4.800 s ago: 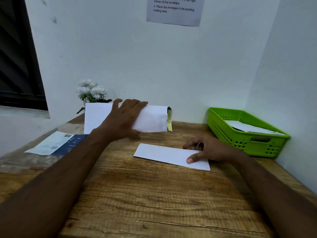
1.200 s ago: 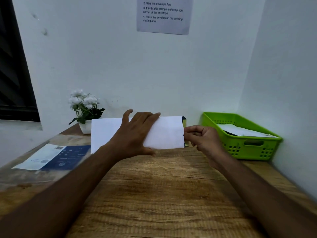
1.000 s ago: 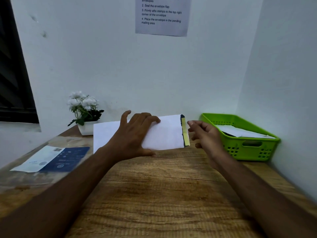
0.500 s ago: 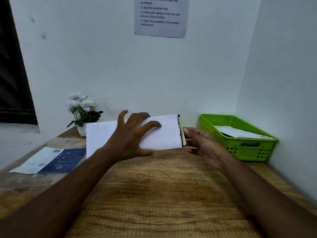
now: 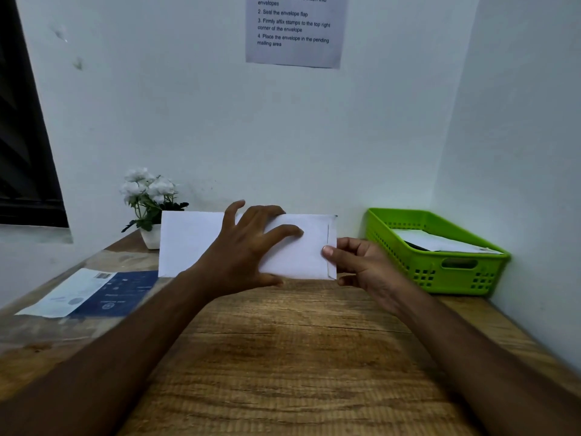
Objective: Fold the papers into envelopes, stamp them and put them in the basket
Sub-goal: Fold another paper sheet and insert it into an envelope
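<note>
The white rectangular paper envelope (image 5: pixel 188 243) stands on its long edge over the far part of the brown wooden table (image 5: pixel 283 357), held between both hands. Its lower edge is level with the left thumb, and whether it touches the wood cannot be told. Right of the right hand's knuckles a narrow strip of bare table separates them from the bright green plastic basket (image 5: pixel 440 273), which sits in the corner against the two walls. Toward the viewer from both wrists the tabletop lies open.

The left hand (image 5: pixel 248 247) lies palm-down on the envelope's front, its fingers spread apart, the outer tips reaching the top edge and the thumb along the bottom edge, so it spans and holds the envelope. The right hand (image 5: pixel 361 265) pinches the envelope's right end, thumb pressed on the front beside a folded-over flap, the other fingers curled behind.

The left palm covers the envelope's middle, and the right fingertips are out of sight behind the paper. White sheets (image 5: pixel 440 243) lie in the basket; what is under them is unclear. Left of the left fingers the envelope partly masks a small white pot of white flowers (image 5: pixel 147 196).
</note>
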Available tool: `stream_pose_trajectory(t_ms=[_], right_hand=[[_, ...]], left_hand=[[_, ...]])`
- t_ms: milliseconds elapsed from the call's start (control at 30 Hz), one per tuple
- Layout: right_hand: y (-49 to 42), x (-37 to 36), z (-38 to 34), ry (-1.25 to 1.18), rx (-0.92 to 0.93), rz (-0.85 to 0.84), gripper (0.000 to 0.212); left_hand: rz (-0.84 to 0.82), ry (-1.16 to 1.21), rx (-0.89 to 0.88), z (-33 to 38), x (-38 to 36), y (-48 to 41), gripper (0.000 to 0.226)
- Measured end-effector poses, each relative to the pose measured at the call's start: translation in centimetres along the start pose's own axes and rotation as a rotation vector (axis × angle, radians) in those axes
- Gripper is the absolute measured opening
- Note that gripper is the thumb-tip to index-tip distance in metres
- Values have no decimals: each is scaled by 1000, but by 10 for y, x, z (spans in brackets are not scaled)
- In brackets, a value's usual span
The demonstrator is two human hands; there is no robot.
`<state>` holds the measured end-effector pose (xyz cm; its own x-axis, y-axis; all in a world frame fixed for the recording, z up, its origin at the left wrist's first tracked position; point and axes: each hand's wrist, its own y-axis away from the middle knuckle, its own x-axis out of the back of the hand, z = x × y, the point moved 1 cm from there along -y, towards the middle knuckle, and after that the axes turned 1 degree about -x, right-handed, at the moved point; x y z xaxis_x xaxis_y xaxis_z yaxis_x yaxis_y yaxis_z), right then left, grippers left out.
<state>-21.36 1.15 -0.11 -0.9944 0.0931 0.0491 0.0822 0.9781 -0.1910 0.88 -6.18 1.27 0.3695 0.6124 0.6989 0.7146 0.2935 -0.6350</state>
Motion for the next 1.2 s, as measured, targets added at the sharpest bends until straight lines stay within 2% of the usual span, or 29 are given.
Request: stream_pose_trajectory(t_ms=[200, 367, 500, 600, 700, 800, 867, 1000, 1100, 1200], right_hand=[[0, 0, -5, -59, 64, 70, 22], [1, 0, -9, -116, 176, 124, 28], [1, -4, -13, -90, 389, 236, 30], [1, -6, -14, -79, 535, 284, 32], [4, -6, -15, 92, 699, 324, 27], [7, -9, -16, 320, 878, 378, 27], [9, -12, -16, 385, 932, 408, 30], [10, -11, -13, 575, 1026, 376, 23], [11, -13, -13, 743, 1073, 427, 25], [11, -19, -12, 837, 1117, 423, 19]], left_hand=[[19, 39, -5, 5, 1, 0, 80], [107, 72, -60, 14, 3, -3, 71], [233, 188, -83, 26, 6, -7, 49], [267, 285, -50, 37, 8, -8, 49], [264, 466, -2, 54, 11, -8, 60], [312, 726, 122, 73, 17, -10, 64], [356, 908, 191, 83, 20, -12, 59], [405, 1411, 353, 93, 25, -13, 39], [477, 1446, 464, 89, 23, -13, 20], [535, 1461, 576, 83, 22, -14, 13]])
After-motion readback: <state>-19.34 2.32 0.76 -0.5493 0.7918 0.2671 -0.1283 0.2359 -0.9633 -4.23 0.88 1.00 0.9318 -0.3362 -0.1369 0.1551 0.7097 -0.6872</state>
